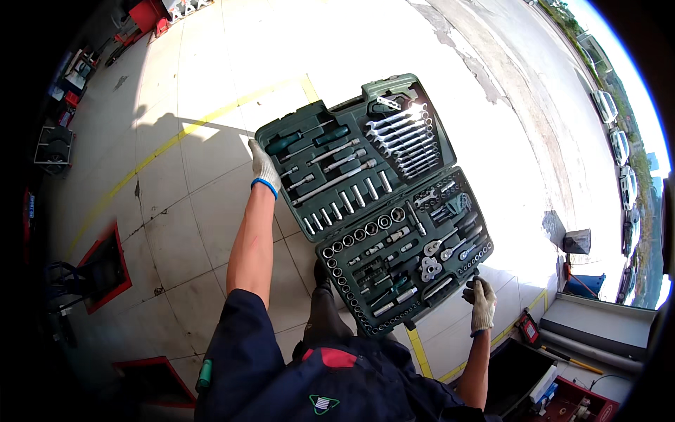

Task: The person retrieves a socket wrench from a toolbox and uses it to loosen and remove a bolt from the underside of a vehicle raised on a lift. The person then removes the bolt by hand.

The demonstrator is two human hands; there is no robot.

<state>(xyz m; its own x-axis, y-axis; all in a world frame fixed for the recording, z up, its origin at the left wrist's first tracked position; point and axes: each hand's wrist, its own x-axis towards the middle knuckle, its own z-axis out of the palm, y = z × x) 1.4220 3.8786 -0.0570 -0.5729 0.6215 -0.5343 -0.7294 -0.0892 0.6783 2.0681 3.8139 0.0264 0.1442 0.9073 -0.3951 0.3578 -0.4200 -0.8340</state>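
Note:
A dark green tool case (pixel 390 195) lies spread open in front of my body, its lid side farther away and its base side nearer. Gripping the left edge of the lid side is my left hand (pixel 264 169), in a pale glove with a blue cuff. Combination wrenches (pixel 404 144), screwdrivers (pixel 283 143) and long sockets (pixel 347 202) fill the far half. Rows of sockets (pixel 384 221) and several ratchets (pixel 450 252) sit in the near half. My right hand (pixel 483 304), gloved too, is curled closed by the case's front right corner; what its fingers hold is hidden.
Pale floor tiles carry a yellow line (pixel 169 144). Red-rimmed dark openings or frames (pixel 125 264) lie at the left. A black bin (pixel 517 373) and a red tool tray (pixel 576 402) stand at the lower right. Parked cars (pixel 620 148) line the far right.

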